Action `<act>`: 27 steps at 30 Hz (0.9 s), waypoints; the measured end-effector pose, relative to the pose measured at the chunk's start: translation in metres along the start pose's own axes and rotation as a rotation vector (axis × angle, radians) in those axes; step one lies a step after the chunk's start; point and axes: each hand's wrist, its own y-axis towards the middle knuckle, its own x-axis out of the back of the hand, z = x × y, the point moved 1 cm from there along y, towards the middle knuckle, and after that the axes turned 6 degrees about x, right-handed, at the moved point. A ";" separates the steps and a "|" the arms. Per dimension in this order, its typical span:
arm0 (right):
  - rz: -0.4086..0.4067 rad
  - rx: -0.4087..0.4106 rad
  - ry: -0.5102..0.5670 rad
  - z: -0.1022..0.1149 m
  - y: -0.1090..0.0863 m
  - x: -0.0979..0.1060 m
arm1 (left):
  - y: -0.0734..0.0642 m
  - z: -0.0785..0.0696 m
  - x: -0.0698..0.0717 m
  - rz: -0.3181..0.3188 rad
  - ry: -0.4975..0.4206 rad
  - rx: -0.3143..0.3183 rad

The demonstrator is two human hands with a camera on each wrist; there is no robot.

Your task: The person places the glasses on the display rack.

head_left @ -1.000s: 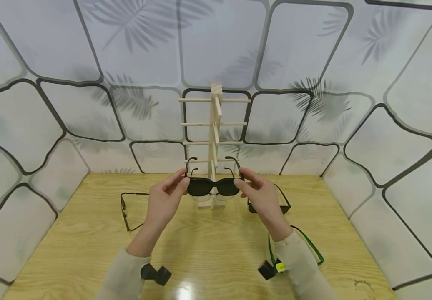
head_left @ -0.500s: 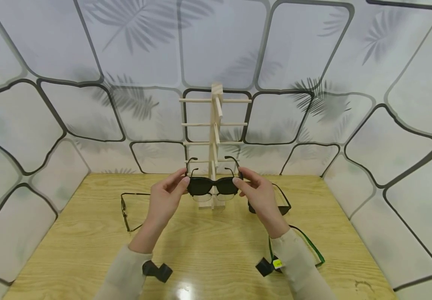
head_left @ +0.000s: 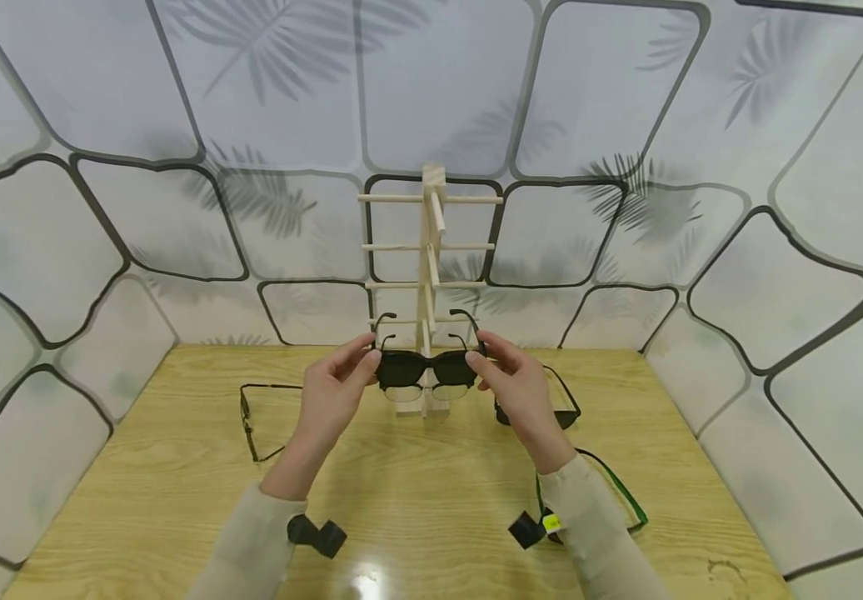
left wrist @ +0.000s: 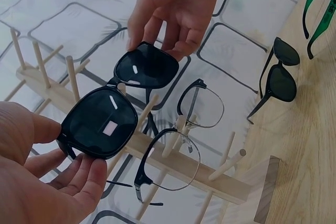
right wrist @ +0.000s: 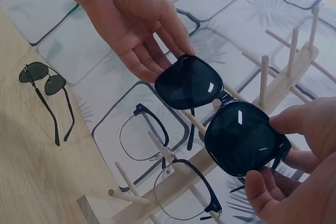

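Black sunglasses [head_left: 401, 368] with dark lenses are held level in front of the wooden eyewear stand [head_left: 433, 182], temples pointing back toward it. My left hand [head_left: 329, 393] pinches their left hinge corner between thumb and fingers. At the opposite corner, my right hand [head_left: 519, 390] grips the frame the same way. The bridge overlaps a peg tip of the stand in the left wrist view. Just below, half-rim glasses [left wrist: 145, 174] with clear lenses and black brows hang on a lower peg; in the right wrist view their brow [right wrist: 211, 195] shows beneath the sunglasses.
Dark-framed glasses [head_left: 247, 417] lie on the wooden table [head_left: 401, 500] at left. At right rest another pair of sunglasses [head_left: 568, 419] and green-templed glasses [head_left: 630, 498], partly behind my right forearm. A patterned backdrop [head_left: 446, 92] encloses the back and sides.
The sunglasses have risen slightly in both hands, so more of the clear lenses below shows. Both hands keep their hold.
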 end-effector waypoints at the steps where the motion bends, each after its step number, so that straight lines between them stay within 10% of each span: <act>1: 0.000 0.003 0.000 -0.001 0.000 0.000 | 0.001 0.000 0.000 0.000 -0.005 0.001; 27: -0.052 0.003 0.051 -0.002 0.008 -0.007 | 0.009 0.001 0.001 0.000 0.022 0.023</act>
